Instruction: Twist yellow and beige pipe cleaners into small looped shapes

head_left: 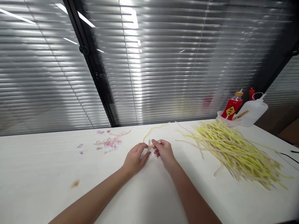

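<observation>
Both hands meet at the middle of the white table, around a short bent beige pipe cleaner (pixel 149 145). My left hand (pixel 135 159) has its thumb and index finger closed on the left part of the piece. My right hand (pixel 164 151) pinches the other end between thumb and fingers. The fingers hide part of the piece, so its exact shape cannot be made out. Just behind the hands, a single yellow pipe cleaner (pixel 153 128) lies curved on the table.
A large heap of yellow and beige pipe cleaners (pixel 233 149) spreads over the right side. Behind it stand a red bottle (pixel 232 107), a clear bowl (pixel 220 118) and a white squeeze bottle (pixel 253 110). Small coloured rubber bands (pixel 109 143) lie left, before window blinds (pixel 163 62).
</observation>
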Available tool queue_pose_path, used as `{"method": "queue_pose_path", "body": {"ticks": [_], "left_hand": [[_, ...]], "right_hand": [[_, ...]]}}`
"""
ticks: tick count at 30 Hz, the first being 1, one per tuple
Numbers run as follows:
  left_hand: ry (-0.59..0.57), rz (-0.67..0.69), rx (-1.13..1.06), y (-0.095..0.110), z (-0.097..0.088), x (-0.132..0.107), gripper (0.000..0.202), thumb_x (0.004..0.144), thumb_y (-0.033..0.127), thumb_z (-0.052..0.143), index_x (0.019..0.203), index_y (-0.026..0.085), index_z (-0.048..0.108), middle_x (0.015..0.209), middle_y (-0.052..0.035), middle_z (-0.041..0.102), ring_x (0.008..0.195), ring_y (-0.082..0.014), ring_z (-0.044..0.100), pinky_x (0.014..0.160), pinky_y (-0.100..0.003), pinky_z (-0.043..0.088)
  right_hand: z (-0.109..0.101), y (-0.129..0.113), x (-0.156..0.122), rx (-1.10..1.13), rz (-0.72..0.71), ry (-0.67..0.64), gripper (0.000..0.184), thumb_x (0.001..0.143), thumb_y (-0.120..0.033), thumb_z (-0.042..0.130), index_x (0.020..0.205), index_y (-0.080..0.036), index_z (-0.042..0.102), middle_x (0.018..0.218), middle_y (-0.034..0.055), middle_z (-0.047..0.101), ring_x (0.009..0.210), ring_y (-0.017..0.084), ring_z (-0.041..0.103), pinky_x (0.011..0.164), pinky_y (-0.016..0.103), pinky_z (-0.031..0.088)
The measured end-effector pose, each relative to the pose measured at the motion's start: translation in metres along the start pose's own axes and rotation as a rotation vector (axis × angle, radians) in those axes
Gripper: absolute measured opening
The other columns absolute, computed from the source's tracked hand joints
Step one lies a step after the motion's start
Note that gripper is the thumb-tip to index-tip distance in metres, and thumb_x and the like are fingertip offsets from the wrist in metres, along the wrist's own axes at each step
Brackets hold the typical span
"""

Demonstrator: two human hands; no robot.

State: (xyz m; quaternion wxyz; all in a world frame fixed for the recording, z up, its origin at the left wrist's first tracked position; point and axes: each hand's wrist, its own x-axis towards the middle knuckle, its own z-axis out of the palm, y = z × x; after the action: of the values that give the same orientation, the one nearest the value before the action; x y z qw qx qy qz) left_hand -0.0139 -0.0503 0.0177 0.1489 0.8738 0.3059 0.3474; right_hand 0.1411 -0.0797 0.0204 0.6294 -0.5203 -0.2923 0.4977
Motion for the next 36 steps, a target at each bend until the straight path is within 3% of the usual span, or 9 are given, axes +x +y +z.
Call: {"method": "queue_pose_path", "body": {"ticks": [6,14,25,36], "left_hand": [[0.015,-0.024,-0.056,0.003,-0.002,0.001,0.016,0.086,0.030,0.049,0.100,0.024,0.057,0.098,-0.0086,0.063,0.092,-0.0219,0.058,0.069,-0.029,0.049],[0.058,-0.102,-0.219,0.000,-0.003,0.004,0.015,0.085,0.032,0.052,0.090,0.021,0.062,0.086,-0.0058,0.065,0.081,-0.0186,0.058,0.075,-0.030,0.046],[-0.082,-0.399,-0.866,-0.010,-0.006,0.011,0.019,0.076,0.033,0.066,0.077,0.015,0.059,0.076,-0.0049,0.068,0.075,-0.0174,0.061,0.071,-0.029,0.045],[-0.130,-0.600,-1.148,-0.017,-0.006,0.017,0.013,0.063,0.020,0.075,0.069,0.014,0.064,0.065,-0.0037,0.070,0.067,-0.0157,0.063,0.070,-0.028,0.045]], "right_hand": [[-0.001,-0.001,0.001,-0.041,0.021,0.008,0.040,0.060,-0.052,0.071,0.063,-0.016,0.054,0.059,0.0002,0.062,0.042,0.007,0.050,0.037,0.018,0.031],[-0.005,0.000,0.000,-0.032,-0.008,-0.074,0.038,0.061,-0.050,0.072,0.064,-0.015,0.057,0.059,0.0011,0.063,0.044,0.007,0.050,0.041,0.019,0.033],[-0.005,-0.005,-0.001,-0.039,-0.030,-0.166,0.032,0.061,-0.044,0.074,0.067,-0.015,0.063,0.053,-0.0004,0.061,0.044,0.008,0.047,0.045,0.021,0.035],[-0.005,-0.005,0.000,-0.120,-0.042,-0.167,0.030,0.062,-0.043,0.073,0.069,-0.016,0.064,0.055,0.0001,0.063,0.046,0.007,0.046,0.045,0.020,0.034]]}}
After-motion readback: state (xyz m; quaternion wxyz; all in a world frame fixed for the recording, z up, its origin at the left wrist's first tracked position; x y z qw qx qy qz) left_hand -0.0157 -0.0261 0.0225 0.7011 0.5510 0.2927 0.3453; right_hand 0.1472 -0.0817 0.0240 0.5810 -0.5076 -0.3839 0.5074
